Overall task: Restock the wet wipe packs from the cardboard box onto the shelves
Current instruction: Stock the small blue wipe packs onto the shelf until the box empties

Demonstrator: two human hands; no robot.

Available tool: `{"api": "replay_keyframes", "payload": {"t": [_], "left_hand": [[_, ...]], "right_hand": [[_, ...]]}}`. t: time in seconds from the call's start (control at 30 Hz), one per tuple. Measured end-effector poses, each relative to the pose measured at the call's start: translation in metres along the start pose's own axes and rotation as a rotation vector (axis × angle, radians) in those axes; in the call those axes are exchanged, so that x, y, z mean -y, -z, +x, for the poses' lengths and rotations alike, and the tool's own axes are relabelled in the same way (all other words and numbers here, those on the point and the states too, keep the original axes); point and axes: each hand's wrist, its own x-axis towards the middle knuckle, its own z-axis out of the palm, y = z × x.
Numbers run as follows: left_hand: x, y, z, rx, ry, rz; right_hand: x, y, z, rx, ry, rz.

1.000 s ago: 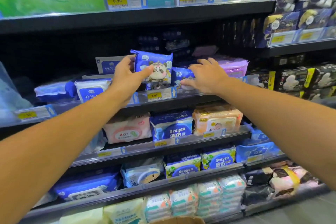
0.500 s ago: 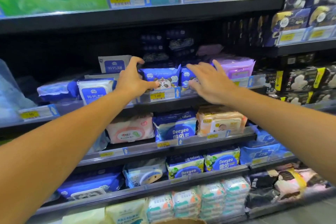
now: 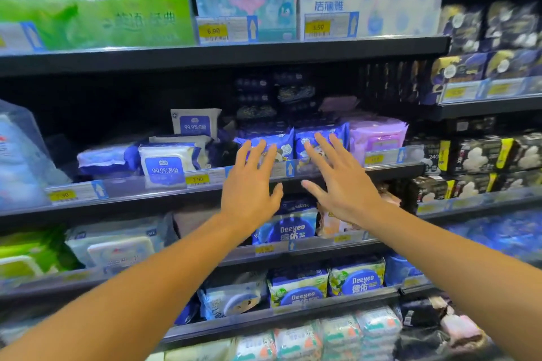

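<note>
Two blue wet wipe packs with a panda picture lie side by side on the second shelf (image 3: 176, 193) from the top: the left pack (image 3: 281, 142) and the right pack (image 3: 337, 133). My left hand (image 3: 252, 187) is spread, fingers straight, just in front of the left pack and holds nothing. Over the right pack hovers my right hand (image 3: 337, 182), also spread and empty. Whether the fingertips touch the packs I cannot tell. The cardboard box is out of view.
White and blue 99.9% packs (image 3: 167, 163) sit left of the panda packs, a purple pack (image 3: 378, 138) right of them. Deeyeo packs (image 3: 290, 228) fill lower shelves. Tissue bundles (image 3: 96, 20) stand on the top shelf. Dark packs (image 3: 481, 155) fill the right-hand unit.
My left hand set the panda pack down on the shelf and let go. Both hands have opened and drawn back toward me from the packs.
</note>
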Motion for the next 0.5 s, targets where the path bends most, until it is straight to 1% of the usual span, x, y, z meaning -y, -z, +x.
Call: {"api": "replay_keyframes", "payload": {"t": [0.07,0.17,0.27,0.33,0.4,0.5], "left_hand": [[-0.002,-0.003,0.006,0.002,0.040,-0.005],[0.001,0.005,0.020,0.026,-0.006,0.030],[0.007,0.009,0.020,0.180,-0.040,0.069],[0.010,0.014,0.016,0.288,-0.074,0.104],[0.011,0.020,0.005,0.306,-0.108,0.115],[0.011,0.017,-0.031,0.287,-0.191,0.083]], "right_hand": [[-0.003,-0.004,0.007,0.005,0.001,0.035],[-0.006,0.003,0.016,0.064,0.011,0.061],[-0.007,0.018,0.014,0.158,0.036,0.021],[0.000,0.027,0.011,0.218,0.012,-0.014],[0.009,0.031,0.003,0.195,-0.012,0.018],[0.017,0.020,-0.026,0.092,0.121,0.062]]}}
